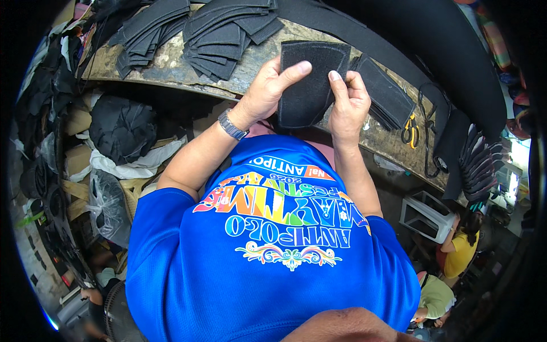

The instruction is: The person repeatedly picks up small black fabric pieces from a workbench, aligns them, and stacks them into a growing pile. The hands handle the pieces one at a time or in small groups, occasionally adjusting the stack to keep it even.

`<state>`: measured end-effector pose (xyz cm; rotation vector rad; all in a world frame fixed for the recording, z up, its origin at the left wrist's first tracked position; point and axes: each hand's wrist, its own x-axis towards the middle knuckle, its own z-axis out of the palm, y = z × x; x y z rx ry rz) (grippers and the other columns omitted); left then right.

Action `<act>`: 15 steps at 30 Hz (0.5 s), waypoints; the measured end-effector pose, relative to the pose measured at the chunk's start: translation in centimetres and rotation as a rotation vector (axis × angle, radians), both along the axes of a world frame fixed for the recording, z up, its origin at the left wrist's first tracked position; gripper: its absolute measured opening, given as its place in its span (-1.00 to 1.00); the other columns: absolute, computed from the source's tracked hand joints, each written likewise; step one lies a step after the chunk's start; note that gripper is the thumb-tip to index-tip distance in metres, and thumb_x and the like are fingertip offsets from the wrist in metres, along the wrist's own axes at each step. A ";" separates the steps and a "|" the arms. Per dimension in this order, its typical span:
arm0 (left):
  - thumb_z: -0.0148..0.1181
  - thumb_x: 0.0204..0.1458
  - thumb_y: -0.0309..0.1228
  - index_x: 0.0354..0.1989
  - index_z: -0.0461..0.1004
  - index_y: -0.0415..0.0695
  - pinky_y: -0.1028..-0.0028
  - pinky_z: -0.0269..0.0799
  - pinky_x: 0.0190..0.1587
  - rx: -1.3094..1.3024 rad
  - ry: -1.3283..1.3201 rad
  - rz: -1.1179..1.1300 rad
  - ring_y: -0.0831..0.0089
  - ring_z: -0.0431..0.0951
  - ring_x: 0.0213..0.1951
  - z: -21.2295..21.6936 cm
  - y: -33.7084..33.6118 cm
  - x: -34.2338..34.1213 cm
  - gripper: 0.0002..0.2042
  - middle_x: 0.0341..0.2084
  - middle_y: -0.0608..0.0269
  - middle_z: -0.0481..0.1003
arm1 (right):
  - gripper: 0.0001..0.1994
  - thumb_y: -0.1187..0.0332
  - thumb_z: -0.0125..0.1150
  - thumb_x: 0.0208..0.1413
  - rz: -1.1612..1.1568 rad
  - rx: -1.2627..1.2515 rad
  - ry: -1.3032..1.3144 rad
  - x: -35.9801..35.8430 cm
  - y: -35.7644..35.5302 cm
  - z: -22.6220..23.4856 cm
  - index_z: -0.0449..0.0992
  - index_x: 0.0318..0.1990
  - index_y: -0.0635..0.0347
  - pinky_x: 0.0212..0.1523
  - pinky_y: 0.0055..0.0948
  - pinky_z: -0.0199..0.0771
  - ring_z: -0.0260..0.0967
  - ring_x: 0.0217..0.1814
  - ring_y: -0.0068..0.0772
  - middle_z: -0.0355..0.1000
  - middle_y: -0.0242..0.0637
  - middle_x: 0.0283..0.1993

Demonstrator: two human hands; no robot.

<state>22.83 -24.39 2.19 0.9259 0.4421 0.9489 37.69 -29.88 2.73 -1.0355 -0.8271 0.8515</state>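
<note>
Between my two hands, above the near edge of the worktable (pixel 256 68), is a black fabric panel (pixel 305 94) with a seam line near its border. My left hand (pixel 273 88) grips its left side, the thumb lying across the face. On the right side, my right hand (pixel 348 105) pinches the edge between thumb and curled fingers. To the right lies a pile of similar black panels (pixel 382 91), with yellow-handled scissors (pixel 413 135) beside it. Fanned stacks of black panels (pixel 225 37) and more black pieces (pixel 151 31) sit on the table's left part.
A large black roll (pixel 450 51) stands beyond the table at the right. A black cord (pixel 426 122) hangs by the scissors. Below left are a black bundle (pixel 122 128) and a clear plastic bag (pixel 108 199). A white stool (pixel 427 216) and two people (pixel 460 248) are at lower right.
</note>
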 end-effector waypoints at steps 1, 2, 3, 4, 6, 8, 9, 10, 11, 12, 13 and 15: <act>0.11 0.27 -0.28 0.12 0.41 -0.28 0.41 0.49 0.06 0.019 0.022 -0.006 0.43 0.55 -0.03 -0.1 0.0 -0.1 -0.63 -0.01 0.12 0.53 | -0.93 0.50 0.22 0.22 -0.001 0.005 0.012 -0.1 0.0 -0.2 0.46 -0.30 0.20 -0.56 -0.80 0.06 0.15 -0.52 -0.91 0.37 -0.60 -0.47; 0.13 0.25 -0.33 0.09 0.43 -0.29 0.44 0.50 0.02 0.008 0.075 0.012 0.46 0.56 -0.07 -0.2 0.0 -0.2 -0.67 -0.04 0.15 0.54 | -0.94 0.50 0.22 0.22 -0.003 0.011 0.024 -0.2 0.0 -0.3 0.46 -0.30 0.20 -0.55 -0.80 0.09 0.17 -0.51 -0.91 0.38 -0.59 -0.46; 0.15 0.23 -0.38 0.06 0.46 -0.29 0.47 0.51 -0.02 0.006 0.094 0.015 0.50 0.57 -0.11 -0.2 0.1 -0.3 -0.70 -0.08 0.18 0.56 | -0.94 0.50 0.22 0.22 0.010 -0.004 0.021 -0.2 0.0 -0.5 0.45 -0.29 0.21 -0.52 -0.80 0.13 0.19 -0.49 -0.89 0.39 -0.58 -0.45; 0.18 0.21 -0.44 0.03 0.48 -0.29 0.50 0.53 -0.06 -0.001 0.109 0.022 0.53 0.57 -0.15 -0.3 0.2 -0.5 -0.73 -0.12 0.21 0.57 | -0.94 0.51 0.22 0.21 0.023 -0.019 0.018 -0.4 0.0 -0.6 0.45 -0.28 0.21 -0.50 -0.80 0.17 0.21 -0.48 -0.88 0.39 -0.57 -0.43; 0.18 0.21 -0.43 0.00 0.51 -0.29 0.50 0.53 -0.07 0.048 0.131 0.073 0.54 0.57 -0.16 -0.4 0.3 -0.6 -0.75 -0.14 0.22 0.58 | -0.93 0.52 0.22 0.21 0.044 -0.033 0.018 -0.6 -0.1 -0.8 0.44 -0.25 0.22 -0.44 -0.79 0.25 0.25 -0.43 -0.85 0.41 -0.53 -0.39; 0.18 0.21 -0.42 -0.01 0.52 -0.28 0.51 0.52 -0.07 0.071 0.147 0.110 0.55 0.56 -0.16 -0.4 0.3 -0.8 -0.76 -0.15 0.23 0.58 | -0.90 0.54 0.23 0.19 0.065 -0.025 0.029 -1.1 -0.2 -0.8 0.43 -0.20 0.25 -0.35 -0.76 0.33 0.30 -0.37 -0.81 0.43 -0.47 -0.33; 0.18 0.21 -0.42 -0.01 0.52 -0.28 0.51 0.52 -0.07 0.072 0.154 0.117 0.55 0.56 -0.17 -0.5 0.3 -0.8 -0.76 -0.15 0.23 0.58 | -0.85 0.58 0.22 0.18 0.064 0.027 0.065 -1.4 0.0 -0.7 0.41 -0.14 0.27 -0.22 -0.71 0.39 0.35 -0.24 -0.74 0.43 -0.40 -0.25; 0.19 0.21 -0.43 -0.01 0.52 -0.27 0.51 0.52 -0.07 0.073 0.160 0.124 0.56 0.56 -0.17 -0.5 0.3 -0.9 -0.76 -0.14 0.23 0.58 | -0.84 0.59 0.21 0.17 0.055 0.058 0.060 -1.6 0.0 -0.6 0.40 -0.12 0.29 -0.17 -0.69 0.40 0.36 -0.19 -0.71 0.43 -0.38 -0.23; 0.19 0.21 -0.41 -0.02 0.52 -0.27 0.54 0.52 -0.09 0.086 0.156 0.138 0.58 0.56 -0.18 -0.5 0.3 -0.9 -0.76 -0.16 0.25 0.59 | -0.82 0.60 0.21 0.17 0.039 0.077 0.066 -1.7 0.0 -0.4 0.40 -0.10 0.30 -0.13 -0.67 0.41 0.37 -0.14 -0.68 0.43 -0.36 -0.21; 0.18 0.22 -0.40 -0.03 0.53 -0.27 0.56 0.52 -0.11 0.099 0.151 0.151 0.60 0.56 -0.19 -0.5 0.2 -0.9 -0.76 -0.17 0.26 0.59 | -0.80 0.61 0.21 0.17 0.029 0.096 0.077 -1.8 0.0 -0.3 0.39 -0.08 0.31 -0.08 -0.65 0.42 0.38 -0.09 -0.65 0.43 -0.34 -0.19; 0.18 0.22 -0.39 -0.04 0.53 -0.27 0.58 0.52 -0.12 0.115 0.120 0.144 0.62 0.55 -0.20 -0.5 0.2 -0.9 -0.77 -0.18 0.27 0.59 | -0.80 0.60 0.20 0.17 0.040 0.070 0.084 -1.9 0.0 -0.2 0.40 -0.06 0.31 -0.06 -0.64 0.42 0.38 -0.07 -0.64 0.44 -0.33 -0.17; 0.18 0.23 -0.39 -0.05 0.54 -0.27 0.58 0.52 -0.13 0.091 0.141 0.167 0.63 0.55 -0.20 -0.5 0.0 -0.8 -0.77 -0.18 0.28 0.59 | -0.78 0.59 0.18 0.18 0.089 0.056 0.107 -2.0 -0.1 -0.4 0.41 -0.03 0.31 -0.02 -0.62 0.43 0.39 -0.03 -0.62 0.46 -0.30 -0.14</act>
